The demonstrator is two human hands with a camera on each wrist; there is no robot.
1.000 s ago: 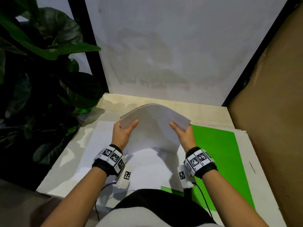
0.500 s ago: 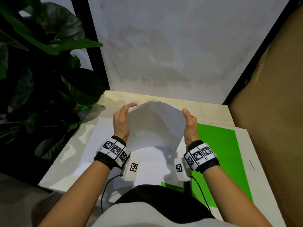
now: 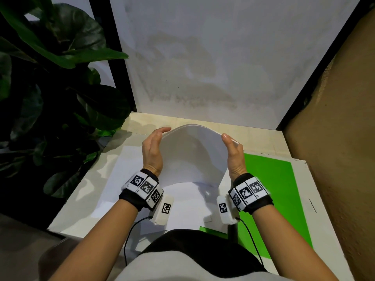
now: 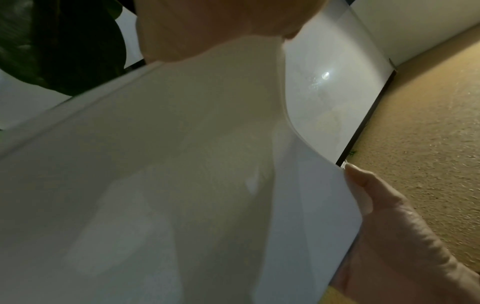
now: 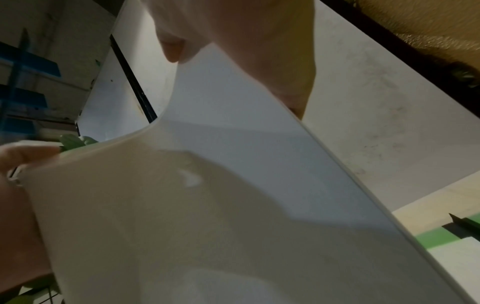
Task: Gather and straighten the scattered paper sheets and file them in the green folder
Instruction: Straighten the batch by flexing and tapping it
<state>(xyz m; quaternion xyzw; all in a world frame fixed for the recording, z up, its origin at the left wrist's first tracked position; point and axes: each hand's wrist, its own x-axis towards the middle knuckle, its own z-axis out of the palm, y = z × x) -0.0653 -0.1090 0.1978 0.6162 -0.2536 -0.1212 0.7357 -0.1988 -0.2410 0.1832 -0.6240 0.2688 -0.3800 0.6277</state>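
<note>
Left hand (image 3: pixel 152 151) and right hand (image 3: pixel 233 154) press flat-fingered against the bowed paper stack's (image 3: pixel 192 155) side edges, squaring it; next, probably tapping it on the bench (image 3: pixel 300 179), then the green folder (image 3: pixel 272 191).

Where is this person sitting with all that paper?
Probably at a small desk in an office corner or a study nook. A white table butts against a stained wall, a green folder lies beside paper sheets, and a big leafy plant stands nearby.
</note>
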